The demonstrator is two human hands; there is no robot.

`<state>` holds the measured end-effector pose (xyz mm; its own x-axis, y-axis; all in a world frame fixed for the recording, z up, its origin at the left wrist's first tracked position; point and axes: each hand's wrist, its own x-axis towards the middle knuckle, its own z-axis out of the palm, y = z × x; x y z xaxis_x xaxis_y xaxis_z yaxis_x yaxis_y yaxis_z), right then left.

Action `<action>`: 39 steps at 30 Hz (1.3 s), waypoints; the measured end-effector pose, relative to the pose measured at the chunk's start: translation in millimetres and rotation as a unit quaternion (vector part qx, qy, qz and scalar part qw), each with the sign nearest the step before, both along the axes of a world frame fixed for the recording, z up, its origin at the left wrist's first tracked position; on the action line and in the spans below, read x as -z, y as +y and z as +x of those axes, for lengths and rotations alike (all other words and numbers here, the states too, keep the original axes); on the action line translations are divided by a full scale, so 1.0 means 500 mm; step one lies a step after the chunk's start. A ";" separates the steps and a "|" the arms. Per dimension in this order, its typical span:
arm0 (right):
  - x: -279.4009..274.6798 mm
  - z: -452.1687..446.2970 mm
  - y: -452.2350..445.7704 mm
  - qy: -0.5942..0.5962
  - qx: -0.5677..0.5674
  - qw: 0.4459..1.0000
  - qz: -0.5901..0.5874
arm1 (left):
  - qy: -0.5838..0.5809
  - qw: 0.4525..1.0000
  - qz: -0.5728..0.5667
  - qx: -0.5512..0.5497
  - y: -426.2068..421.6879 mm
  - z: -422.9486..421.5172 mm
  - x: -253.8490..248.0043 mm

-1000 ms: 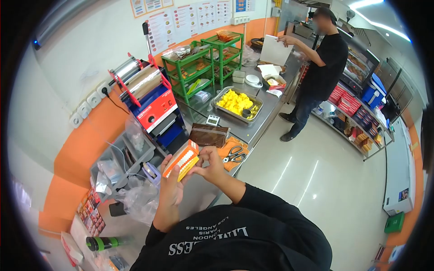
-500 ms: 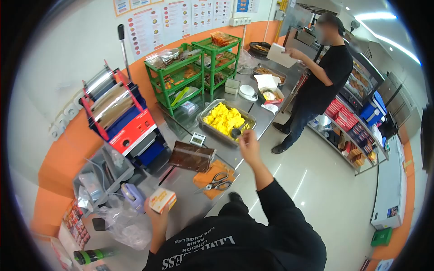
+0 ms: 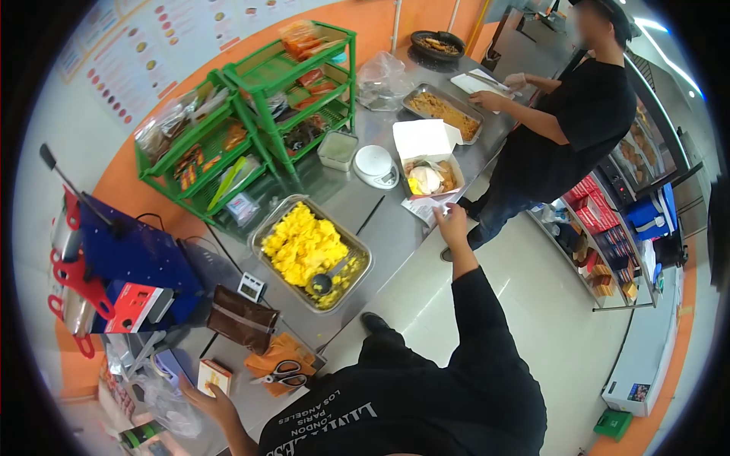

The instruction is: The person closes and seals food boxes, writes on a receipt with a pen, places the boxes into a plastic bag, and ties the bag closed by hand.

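At the lower left, my left hand point(image 3: 211, 401) has its fingers closed around a small white and orange box point(image 3: 215, 376), just above the worktop. My right hand point(image 3: 454, 226) reaches far forward, its fingertips pinched on white paper point(image 3: 439, 210) at the near side of an open takeaway box point(image 3: 430, 176) containing food. Between my hands, a metal tray point(image 3: 362, 280) holds yellow food point(image 3: 304, 243) and a dark scoop point(image 3: 322, 283). Scissors point(image 3: 286, 373) lie on an orange cloth point(image 3: 275, 356) beside a brown pouch point(image 3: 242, 318).
Green racks point(image 3: 262, 95), a white scale point(image 3: 376, 166) and a timer point(image 3: 251, 287) stand on the worktop. A blue machine point(image 3: 137, 251) is at left. Across the counter corner, a co-worker point(image 3: 566, 121) bends over a white board point(image 3: 475, 83) near a tray of brown food point(image 3: 445, 112).
My right hand has moved from beside the yellow food tray to the paper by the takeaway box. The view has shifted forward. The co-worker's white board has been lowered to the counter.
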<state>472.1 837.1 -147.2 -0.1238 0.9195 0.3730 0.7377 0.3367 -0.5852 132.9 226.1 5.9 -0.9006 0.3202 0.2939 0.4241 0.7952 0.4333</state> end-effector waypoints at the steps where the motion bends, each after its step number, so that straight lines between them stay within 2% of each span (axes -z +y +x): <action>1: -0.010 -0.013 0.015 -0.030 0.010 0.996 -0.084 | 0.036 0.995 0.077 0.050 0.086 0.028 -0.037; 3: 0.005 -0.031 0.029 -0.035 0.017 0.992 -0.122 | 0.014 0.966 0.213 0.148 0.239 0.077 -0.050; 5: 0.009 -0.044 0.033 -0.039 0.023 0.987 -0.154 | 0.052 0.957 0.082 0.272 0.397 0.142 -0.108; 7: 0.003 -0.050 0.031 -0.016 0.049 0.994 -0.099 | -0.080 0.923 0.145 0.348 0.529 0.188 -0.107; 9: 0.001 -0.055 0.027 -0.026 0.052 0.994 -0.093 | -0.067 0.893 0.116 0.431 0.649 0.229 -0.108; 11: -0.007 -0.056 0.027 -0.045 0.051 0.994 -0.090 | -0.118 0.853 0.122 0.494 0.755 0.262 -0.082; 13: -0.004 -0.057 0.029 -0.059 0.054 0.993 -0.086 | -0.220 0.828 0.149 0.493 0.845 0.289 -0.014; 14: -0.001 -0.056 0.032 -0.073 0.056 0.992 -0.083 | -0.218 0.828 0.150 0.494 0.886 0.299 0.020; 16: 0.009 -0.042 0.040 -0.087 0.037 0.992 -0.080 | -0.366 0.805 0.158 0.439 0.958 0.311 0.079; 18: 0.017 -0.021 0.059 0.010 -0.030 0.978 -0.207 | -0.396 0.811 0.134 0.409 1.022 0.314 0.115; 19: 0.021 -0.018 0.054 0.010 -0.034 0.978 -0.207 | -0.429 0.814 0.109 0.377 1.047 0.311 0.132; 21: 0.007 -0.021 0.036 0.053 -0.047 0.994 -0.081 | -0.433 0.818 0.103 0.365 1.096 0.295 0.190; 23: 0.008 -0.035 0.023 0.016 -0.033 0.997 -0.074 | -0.437 0.818 0.095 0.362 1.143 0.287 0.222; 25: -0.004 -0.043 0.025 -0.037 -0.026 0.995 -0.087 | -0.415 0.849 0.069 0.320 1.186 0.279 0.236; 27: -0.009 -0.050 0.033 -0.039 -0.024 0.995 -0.090 | -0.398 0.856 0.075 0.322 1.221 0.255 0.301; 29: -0.008 -0.052 0.039 -0.039 -0.020 0.995 -0.094 | -0.381 0.862 0.078 0.325 1.238 0.241 0.324; 31: -0.005 -0.034 0.052 0.078 -0.097 0.958 -0.257 | -0.395 0.861 0.084 0.309 1.249 0.236 0.331; 32: -0.004 -0.015 0.053 0.077 -0.099 0.958 -0.258 | -0.396 0.862 0.084 0.306 1.249 0.238 0.324; 34: -0.005 0.038 0.058 0.250 -0.165 0.892 -0.338 | -0.432 0.850 0.092 0.286 1.245 0.245 0.302; 38: -0.082 0.156 0.110 0.471 -0.089 0.789 -0.384 | -0.459 0.835 0.091 0.289 1.250 0.247 0.311; 39: -0.097 0.179 0.135 0.429 -0.067 0.830 -0.350 | -0.447 0.839 0.080 0.300 1.252 0.249 0.312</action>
